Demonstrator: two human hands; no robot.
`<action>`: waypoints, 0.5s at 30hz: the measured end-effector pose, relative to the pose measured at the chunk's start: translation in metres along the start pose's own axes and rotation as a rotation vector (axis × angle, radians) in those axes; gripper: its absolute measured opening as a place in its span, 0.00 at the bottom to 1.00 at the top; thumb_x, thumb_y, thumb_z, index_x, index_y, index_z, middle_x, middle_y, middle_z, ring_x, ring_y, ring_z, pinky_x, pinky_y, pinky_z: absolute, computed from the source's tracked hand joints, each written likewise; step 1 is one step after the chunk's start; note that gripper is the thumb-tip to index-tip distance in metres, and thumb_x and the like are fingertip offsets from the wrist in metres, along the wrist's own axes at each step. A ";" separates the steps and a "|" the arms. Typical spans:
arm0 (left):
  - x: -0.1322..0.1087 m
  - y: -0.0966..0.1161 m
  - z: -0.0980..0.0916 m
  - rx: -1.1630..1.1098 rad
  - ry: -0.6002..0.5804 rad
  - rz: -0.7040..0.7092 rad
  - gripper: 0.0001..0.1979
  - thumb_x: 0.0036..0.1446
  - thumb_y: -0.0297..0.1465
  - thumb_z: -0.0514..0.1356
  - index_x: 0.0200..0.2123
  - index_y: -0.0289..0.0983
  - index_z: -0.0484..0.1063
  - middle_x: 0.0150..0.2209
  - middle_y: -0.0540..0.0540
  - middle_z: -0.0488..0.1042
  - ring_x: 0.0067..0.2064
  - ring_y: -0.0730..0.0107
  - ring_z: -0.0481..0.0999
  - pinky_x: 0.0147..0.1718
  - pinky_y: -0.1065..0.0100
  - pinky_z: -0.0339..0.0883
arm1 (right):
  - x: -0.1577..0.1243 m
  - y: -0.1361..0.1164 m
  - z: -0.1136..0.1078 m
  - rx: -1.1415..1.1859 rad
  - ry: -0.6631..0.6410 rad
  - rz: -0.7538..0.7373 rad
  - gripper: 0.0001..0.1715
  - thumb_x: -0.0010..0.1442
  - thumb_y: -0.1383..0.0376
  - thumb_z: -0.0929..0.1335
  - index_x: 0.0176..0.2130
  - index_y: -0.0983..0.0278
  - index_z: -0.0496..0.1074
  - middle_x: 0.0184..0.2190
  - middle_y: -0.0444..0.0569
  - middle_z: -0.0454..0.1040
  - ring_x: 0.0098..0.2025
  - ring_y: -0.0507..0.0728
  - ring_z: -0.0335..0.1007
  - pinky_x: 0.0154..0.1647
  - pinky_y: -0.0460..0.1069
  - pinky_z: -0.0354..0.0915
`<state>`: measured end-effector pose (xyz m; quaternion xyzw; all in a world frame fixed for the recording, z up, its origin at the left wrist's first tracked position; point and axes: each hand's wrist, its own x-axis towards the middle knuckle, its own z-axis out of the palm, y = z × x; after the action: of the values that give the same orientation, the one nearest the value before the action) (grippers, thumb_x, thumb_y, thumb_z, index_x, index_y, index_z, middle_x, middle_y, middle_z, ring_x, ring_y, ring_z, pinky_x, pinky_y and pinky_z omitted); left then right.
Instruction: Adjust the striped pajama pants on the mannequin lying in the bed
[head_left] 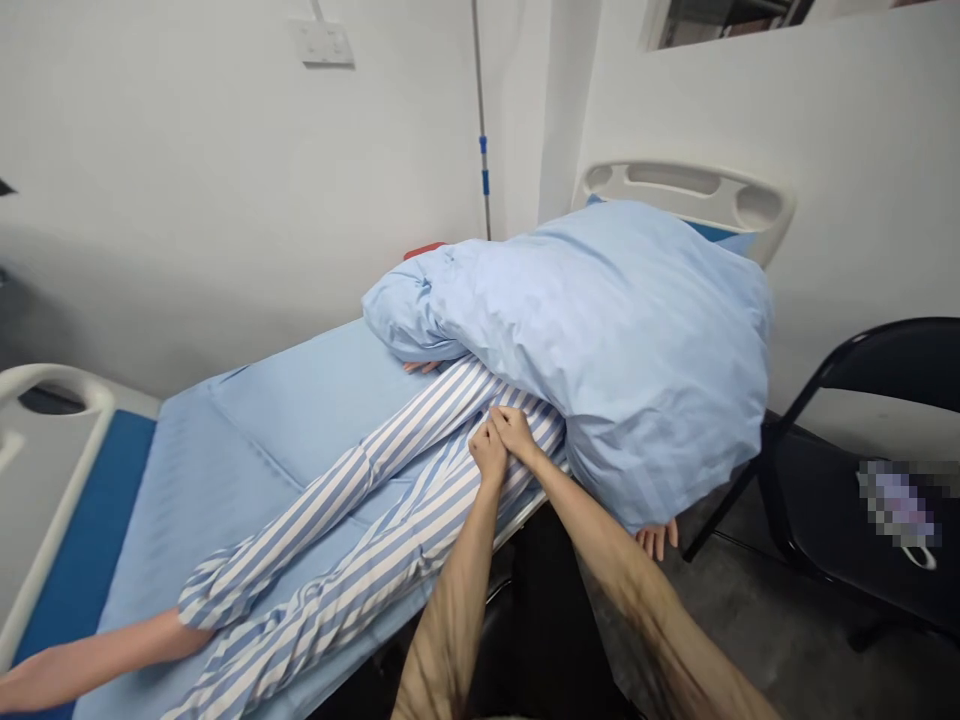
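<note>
Item: your left hand [489, 450] and right hand [517, 432], both closed, fingers gripping blue-and-white striped pyjama trousers [420, 540] on a lying figure [300, 470], at the bed's near edge. Surface: pale blue cotton sheet [277, 400] on a narrow hospital bed with white plastic end panels [772, 215]. Also: light blue quilt [600, 340] heaped over the figure's upper body; white wall [187, 180]; thin steel pole with blue clips [481, 110]; black folding chair [847, 520]; grey concrete floor [750, 620].

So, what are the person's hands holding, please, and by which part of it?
The left hand and right hand are on the striped trousers at the thigh; whether they grip cannot be told.
</note>
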<state>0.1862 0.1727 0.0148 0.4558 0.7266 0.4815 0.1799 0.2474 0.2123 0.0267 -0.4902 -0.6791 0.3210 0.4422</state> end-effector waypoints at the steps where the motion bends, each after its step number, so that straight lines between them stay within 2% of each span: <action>1: 0.000 0.000 0.000 0.006 -0.018 0.010 0.20 0.60 0.31 0.48 0.15 0.38 0.59 0.17 0.51 0.64 0.22 0.76 0.59 0.25 0.70 0.50 | 0.004 -0.001 -0.005 -0.033 -0.018 -0.036 0.26 0.63 0.53 0.57 0.18 0.62 0.55 0.16 0.42 0.59 0.22 0.50 0.52 0.25 0.47 0.49; 4: -0.001 0.001 0.000 0.047 -0.044 0.036 0.21 0.60 0.32 0.49 0.15 0.38 0.58 0.17 0.51 0.63 0.23 0.75 0.59 0.26 0.70 0.50 | 0.014 0.003 -0.023 -0.104 0.006 -0.099 0.25 0.62 0.53 0.58 0.18 0.62 0.56 0.16 0.42 0.60 0.22 0.50 0.52 0.27 0.47 0.49; 9: -0.005 0.004 0.004 0.128 -0.061 0.036 0.21 0.61 0.33 0.48 0.16 0.38 0.61 0.17 0.50 0.65 0.23 0.74 0.61 0.28 0.69 0.49 | 0.014 0.028 -0.033 -0.144 0.188 0.071 0.25 0.61 0.52 0.56 0.19 0.62 0.59 0.17 0.47 0.66 0.24 0.52 0.56 0.28 0.48 0.52; 12: -0.005 0.005 0.005 0.206 -0.093 0.024 0.21 0.62 0.34 0.47 0.18 0.38 0.67 0.20 0.48 0.70 0.26 0.73 0.65 0.29 0.69 0.51 | 0.011 0.033 -0.033 -0.224 0.160 0.090 0.25 0.62 0.54 0.56 0.19 0.62 0.61 0.18 0.48 0.68 0.23 0.52 0.54 0.27 0.48 0.51; 15: -0.004 0.003 0.001 0.290 -0.176 0.058 0.21 0.63 0.35 0.46 0.23 0.38 0.72 0.25 0.46 0.75 0.29 0.71 0.69 0.31 0.69 0.54 | 0.004 0.022 -0.033 -0.330 0.114 0.055 0.21 0.61 0.58 0.58 0.20 0.62 0.63 0.19 0.48 0.68 0.23 0.52 0.54 0.27 0.48 0.51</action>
<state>0.1904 0.1704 0.0158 0.5380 0.7566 0.3350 0.1612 0.2856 0.2230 0.0221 -0.5918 -0.6828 0.1890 0.3845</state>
